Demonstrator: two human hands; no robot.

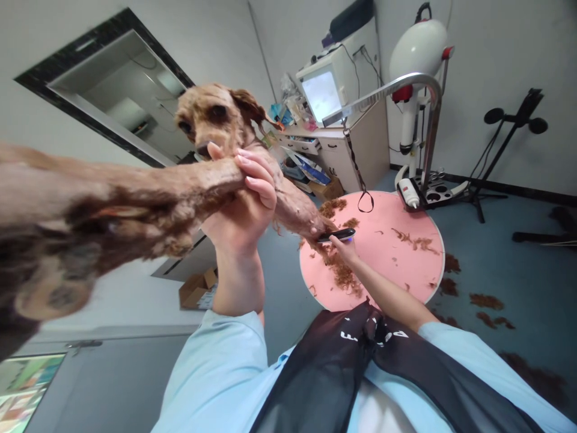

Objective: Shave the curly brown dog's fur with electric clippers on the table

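A brown curly-haired dog (pixel 210 111) is held half upright, its face turned toward me. My left hand (pixel 243 213) is raised and closed around one of its legs (pixel 135 186); that leg stretches far left, its paw pads close to the camera. In my right hand (pixel 345 248) is a slim black hair clipper (pixel 338 235) with a small blue light. The clipper's head lies against the dog's lower body or hind leg, above the pink round grooming table (pixel 383 216). Cut brown hair (pixel 346 279) is scattered on the tabletop.
A curved metal grooming arm (pixel 406 81) with a hanging black loop (pixel 366 202) overhangs the table. A white bottle (pixel 409 193) sits in a tool tray at its edge. Behind stand a drawer cabinet (pixel 356 150), a white dryer (pixel 419 48) and a black stand (pixel 496 150). Hair clumps (pixel 487 300) litter the floor.
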